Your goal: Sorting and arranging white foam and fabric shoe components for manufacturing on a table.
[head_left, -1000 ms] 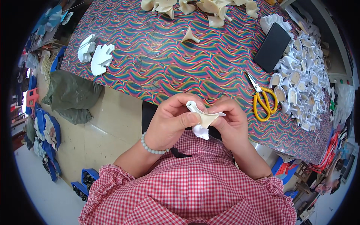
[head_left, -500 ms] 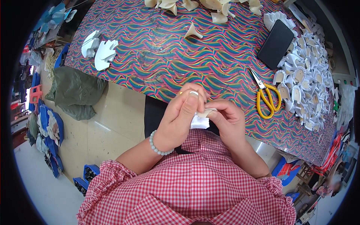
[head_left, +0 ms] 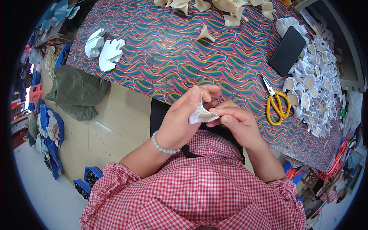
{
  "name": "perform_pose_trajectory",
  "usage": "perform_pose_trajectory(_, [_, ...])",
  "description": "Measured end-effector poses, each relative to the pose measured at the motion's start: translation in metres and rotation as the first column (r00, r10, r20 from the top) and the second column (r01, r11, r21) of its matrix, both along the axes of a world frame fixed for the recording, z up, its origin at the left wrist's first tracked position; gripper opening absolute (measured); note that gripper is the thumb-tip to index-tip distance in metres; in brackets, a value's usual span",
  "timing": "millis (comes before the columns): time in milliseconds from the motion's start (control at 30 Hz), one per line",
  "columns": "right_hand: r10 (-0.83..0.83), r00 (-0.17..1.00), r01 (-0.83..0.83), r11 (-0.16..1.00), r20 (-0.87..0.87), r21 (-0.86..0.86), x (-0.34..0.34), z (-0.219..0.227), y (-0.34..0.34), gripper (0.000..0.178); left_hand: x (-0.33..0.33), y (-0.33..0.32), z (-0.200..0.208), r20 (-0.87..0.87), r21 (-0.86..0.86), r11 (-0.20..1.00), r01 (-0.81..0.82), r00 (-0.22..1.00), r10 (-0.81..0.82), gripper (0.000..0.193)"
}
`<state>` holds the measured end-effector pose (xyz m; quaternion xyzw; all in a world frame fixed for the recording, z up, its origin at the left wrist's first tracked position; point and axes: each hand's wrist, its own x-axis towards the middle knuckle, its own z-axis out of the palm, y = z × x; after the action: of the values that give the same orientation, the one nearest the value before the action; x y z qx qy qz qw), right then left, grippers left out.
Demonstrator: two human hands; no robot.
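Over the table's near edge, a small cream shoe heel point(head_left: 205, 117) is wrapped partly in thin white material, its flared end toward me and its narrow stem pointing up. My left hand point(head_left: 183, 112), with a beaded bracelet at the wrist, grips it from the left, thumb along the stem. On the other side, the thumb and fingers of my right hand point(head_left: 238, 123) pinch the rim of the flared end. Some left fingers are hidden behind the heel. A bare cream heel point(head_left: 206, 33) lies alone farther up on the patterned table point(head_left: 168, 57).
Yellow-handled scissors point(head_left: 276, 103) and a black phone point(head_left: 287, 50) lie to the right, beside a large pile of white-covered heels point(head_left: 316, 88). Two stacks of notched white cutouts point(head_left: 111, 55) sit at left. More bare heels point(head_left: 230, 7) are at the back. A green bag point(head_left: 78, 90) stands on the floor.
The heel has been turned between my hands, so its stem and hollow flared end now show. My left fingers have loosened and spread upward. The view has shifted slightly.
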<state>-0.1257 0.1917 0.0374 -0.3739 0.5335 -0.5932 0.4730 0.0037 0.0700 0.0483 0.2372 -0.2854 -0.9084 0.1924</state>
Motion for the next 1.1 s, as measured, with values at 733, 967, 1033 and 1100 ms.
perform_pose_trajectory(733, [-0.019,0.559,-0.033,0.998,-0.829,-0.045,-0.007,0.048,0.006,0.012,0.016,-0.032,0.022,0.233,-0.912,0.293,0.287,0.951,-0.205,0.016])
perform_pose_trajectory(967, [-0.138,0.738,0.103,0.990,-0.660,-0.091,-0.017,0.041,-0.007,0.010,0.005,-0.040,0.010,0.091,-0.934,0.332,0.133,0.986,-0.139,0.032])
perform_pose_trajectory(1033, [-0.256,0.638,0.182,0.967,-0.727,-0.181,-0.012,0.032,-0.008,0.016,0.005,-0.025,0.002,0.132,-0.756,0.635,0.156,0.988,-0.085,0.047])
perform_pose_trajectory(1100, [-0.332,0.502,0.139,0.942,-0.799,-0.304,-0.008,0.022,-0.014,0.019,0.014,-0.019,-0.010,0.263,-0.586,0.709,0.393,0.920,-0.292,0.044])
